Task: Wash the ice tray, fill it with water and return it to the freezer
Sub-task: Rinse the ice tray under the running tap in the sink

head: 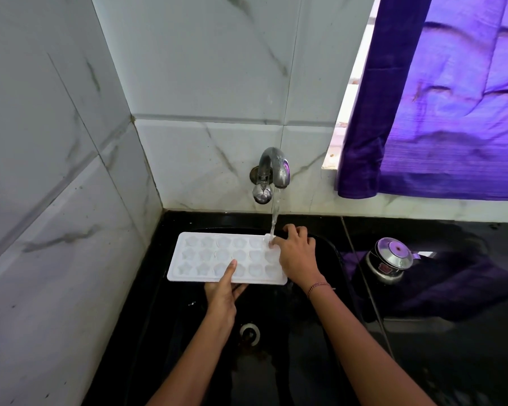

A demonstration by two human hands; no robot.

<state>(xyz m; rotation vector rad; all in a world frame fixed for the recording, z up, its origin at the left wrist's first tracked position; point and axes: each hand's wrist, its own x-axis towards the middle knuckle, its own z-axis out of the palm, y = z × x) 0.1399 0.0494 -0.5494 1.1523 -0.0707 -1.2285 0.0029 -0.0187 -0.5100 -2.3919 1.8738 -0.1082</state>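
A white ice tray [206,256] with star-shaped cells is held level over the black sink [329,317]. My left hand [222,291] grips its near long edge, thumb on top and fingers underneath. My right hand [296,254] holds the tray's right end, fingers curled over the far right corner. Water runs from the chrome tap [274,168] on the wall and lands on that far right corner cell, beside my right fingers.
The sink drain [250,332] lies below the tray. A steel pot with a lid [389,260] stands on the black counter to the right. A purple curtain [437,112] hangs over the window at upper right. Marble-tiled walls close the left and back.
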